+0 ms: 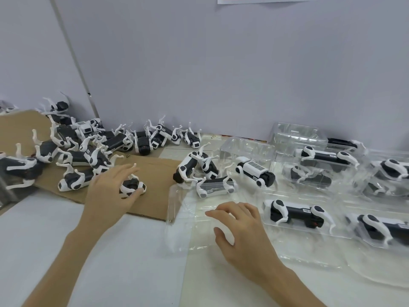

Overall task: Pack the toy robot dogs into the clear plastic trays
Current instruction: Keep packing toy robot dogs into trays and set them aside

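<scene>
My left hand [108, 191] reaches onto the brown cardboard [155, 187] and its fingers curl round a black-and-white toy robot dog [132, 185] lying there. My right hand [241, 227] hovers with relaxed, spread fingers over an empty clear plastic tray [190, 218] in front of me; whether it touches the tray I cannot tell. Three loose dogs [199, 171] lie just beyond that tray. To the right, a filled tray [296, 213] holds a dog on its side.
A heap of loose toy dogs [88, 147] covers the cardboard at the left and runs along the grey wall. Several more filled trays [327, 160] crowd the right side, one [385, 227] at the edge. The white tabletop [110, 251] stretches toward me.
</scene>
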